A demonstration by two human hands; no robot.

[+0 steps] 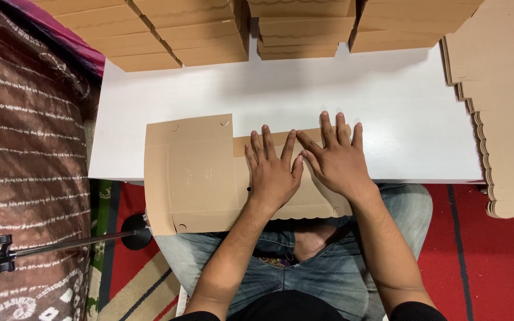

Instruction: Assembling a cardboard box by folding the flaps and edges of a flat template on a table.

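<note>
A flat brown die-cut cardboard box blank (pixel 188 175) lies across the near edge of the white table (pixel 388 119) and overhangs my lap. My left hand (pixel 273 169) presses flat on its middle, fingers spread. Beside it, my right hand (pixel 337 159) lies flat on the right part of the blank, its fingers reaching over a folded strip at the far edge. The thumbs nearly touch. Neither hand grips anything.
Stacks of folded cardboard boxes (pixel 209 30) line the table's far side. A thick pile of flat scallop-edged blanks (pixel 507 107) sits at the right. A patterned brown cloth (pixel 25 148) and a black tripod leg (pixel 60 244) are to the left, over a red rug.
</note>
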